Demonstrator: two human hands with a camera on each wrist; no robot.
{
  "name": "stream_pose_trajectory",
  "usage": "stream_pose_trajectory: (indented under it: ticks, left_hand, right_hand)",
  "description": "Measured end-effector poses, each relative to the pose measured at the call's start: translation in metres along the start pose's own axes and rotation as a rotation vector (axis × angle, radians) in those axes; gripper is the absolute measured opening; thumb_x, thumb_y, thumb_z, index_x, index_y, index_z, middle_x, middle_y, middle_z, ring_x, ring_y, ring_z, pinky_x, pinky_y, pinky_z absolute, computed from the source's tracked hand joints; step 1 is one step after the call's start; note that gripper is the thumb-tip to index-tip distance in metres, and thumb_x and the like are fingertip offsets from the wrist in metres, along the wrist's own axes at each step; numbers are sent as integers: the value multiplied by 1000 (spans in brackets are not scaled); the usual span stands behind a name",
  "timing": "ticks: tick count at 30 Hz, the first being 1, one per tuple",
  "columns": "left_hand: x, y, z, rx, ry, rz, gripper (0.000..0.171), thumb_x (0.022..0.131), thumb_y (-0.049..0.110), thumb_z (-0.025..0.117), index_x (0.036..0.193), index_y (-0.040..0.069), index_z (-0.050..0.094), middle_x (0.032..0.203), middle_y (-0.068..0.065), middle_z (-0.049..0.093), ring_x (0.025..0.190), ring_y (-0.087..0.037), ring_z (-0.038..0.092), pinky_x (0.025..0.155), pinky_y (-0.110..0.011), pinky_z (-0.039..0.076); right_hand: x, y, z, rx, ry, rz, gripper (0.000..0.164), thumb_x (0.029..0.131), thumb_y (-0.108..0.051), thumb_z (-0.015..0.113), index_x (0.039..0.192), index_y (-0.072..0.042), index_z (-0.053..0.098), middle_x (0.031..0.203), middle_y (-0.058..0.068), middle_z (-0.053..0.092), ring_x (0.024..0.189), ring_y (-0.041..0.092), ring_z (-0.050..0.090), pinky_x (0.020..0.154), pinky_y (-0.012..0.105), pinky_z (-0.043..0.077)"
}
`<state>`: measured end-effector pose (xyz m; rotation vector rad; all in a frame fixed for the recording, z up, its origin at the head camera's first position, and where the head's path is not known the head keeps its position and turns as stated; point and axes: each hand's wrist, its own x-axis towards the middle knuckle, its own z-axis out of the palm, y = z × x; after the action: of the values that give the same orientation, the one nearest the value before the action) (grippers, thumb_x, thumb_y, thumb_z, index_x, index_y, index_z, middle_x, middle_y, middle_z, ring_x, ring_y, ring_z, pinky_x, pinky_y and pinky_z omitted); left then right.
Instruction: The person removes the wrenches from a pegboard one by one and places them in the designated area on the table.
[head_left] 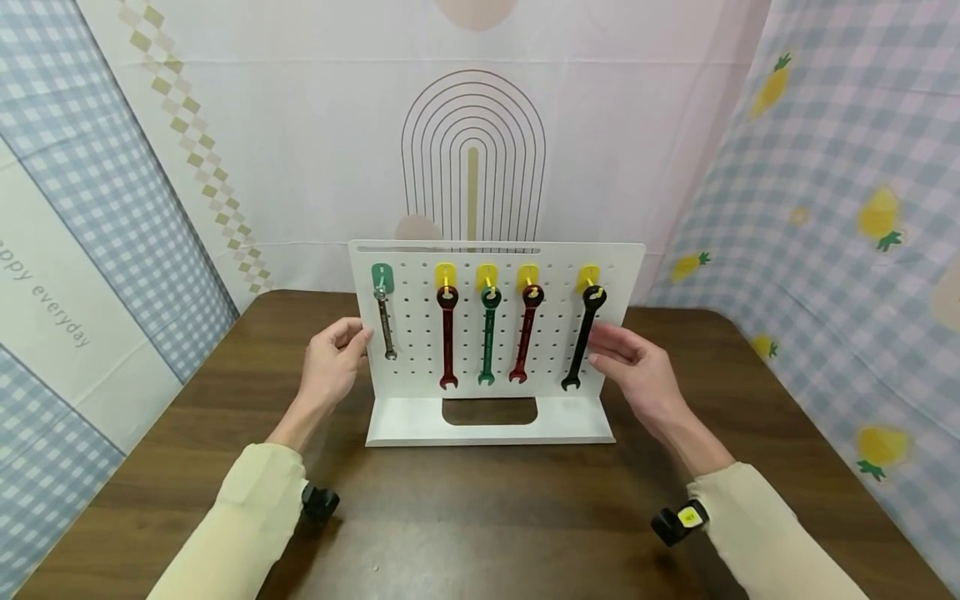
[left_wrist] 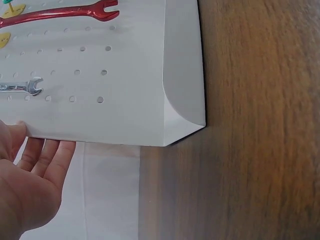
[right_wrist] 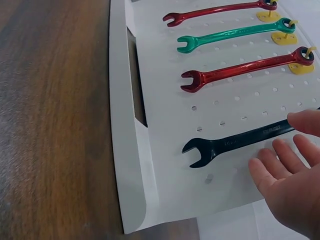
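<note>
Head view was bright, evenly lit; pale sheen lay on table before front edge of pegboard, soft shadows under sleeves. Outer edges looked stretched. Wrist views looked greyer, softer; highlights streaked red wrench.

In the lower left of the frame, the left arm is covered by a long, pale cream fabric sleeve, creased near the cuff. A matching cream fabric sleeve is worn at lower right. A small, blocky black device is worn at the left cuff; a second small black device, marked by a bright yellow label, is worn at the right. The left hand and right hand are uncovered.
</note>
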<state>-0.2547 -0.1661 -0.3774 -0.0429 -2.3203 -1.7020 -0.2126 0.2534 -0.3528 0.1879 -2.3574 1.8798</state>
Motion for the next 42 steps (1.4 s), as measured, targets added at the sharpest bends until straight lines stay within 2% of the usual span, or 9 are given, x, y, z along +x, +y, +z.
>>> stream_pose_trajectory:
  ticks: [5, 8, 15, 19, 24, 29, 34, 42]
  left_hand:
    - [-1, 0, 2, 16, -3, -4, 28, 109, 21, 62, 123, -2, 69, 114, -20, 73, 91, -2, 67, 79, -17, 62]
    - [-2, -1, 2, 14, -6, -8, 28, 109, 22, 62, 123, -2, 69, 117, -22, 73, 91, -3, 67, 78, -16, 62]
    - [-1, -3, 4, 13, 3, -1, 28, 109, 20, 61, 123, -3, 69, 116, -22, 73, 88, -2, 66, 76, -14, 60]
    - [-1, -3, 4, 13, 3, 2, 27, 109, 19, 61, 122, -2, 69, 116, -22, 73, 89, -3, 66, 75, -14, 60]
    - [-3, -2, 3, 10, 1, 2, 29, 109, 22, 61, 123, -2, 69, 118, -23, 73, 90, -2, 66, 78, -17, 62]
    - [-5, 0, 3, 2, 8, -8, 29, 109, 23, 62, 123, -2, 70, 119, -24, 72, 90, -3, 66, 78, -16, 61]
    - [-5, 0, 3, 8, 13, -4, 29, 109, 23, 62, 122, -2, 69, 118, -24, 72, 89, -5, 65, 75, -12, 58]
    - [-2, -3, 2, 28, 9, -1, 28, 109, 23, 61, 123, -1, 69, 118, -23, 72, 89, -3, 66, 77, -16, 61]
  right_hand:
    - [5, 0, 3, 92, -28, 4, 57, 99, 2, 68, 151, 11, 46, 120, -11, 73, 108, -4, 68, 95, 13, 57]
    - [8, 2, 5, 143, -48, 2, 57, 99, 5, 67, 150, 13, 45, 112, -15, 76, 108, -2, 70, 95, 13, 57]
    - [10, 1, 7, 109, -42, 32, 48, 101, 0, 67, 145, 12, 52, 110, -13, 79, 106, -3, 71, 94, 13, 57]
    - [9, 1, 7, 126, -27, 50, 47, 101, 0, 67, 143, 14, 52, 106, -11, 80, 102, -1, 72, 91, 16, 60]
    - [8, 0, 8, 147, 3, 77, 41, 102, -1, 67, 137, 16, 55, 101, -8, 79, 97, 6, 76, 87, 23, 64]
    - [2, -4, 9, 186, -2, 90, 36, 102, 0, 67, 132, 17, 56, 102, 1, 79, 95, 15, 79, 86, 28, 66]
    - [-2, -9, 10, 239, -24, 84, 28, 102, 2, 66, 126, 14, 60, 99, 1, 80, 92, 16, 79, 85, 31, 66]
    - [-8, -21, 11, 260, -46, 92, 18, 101, 2, 66, 119, 6, 65, 94, 0, 79, 87, 17, 80, 82, 34, 67]
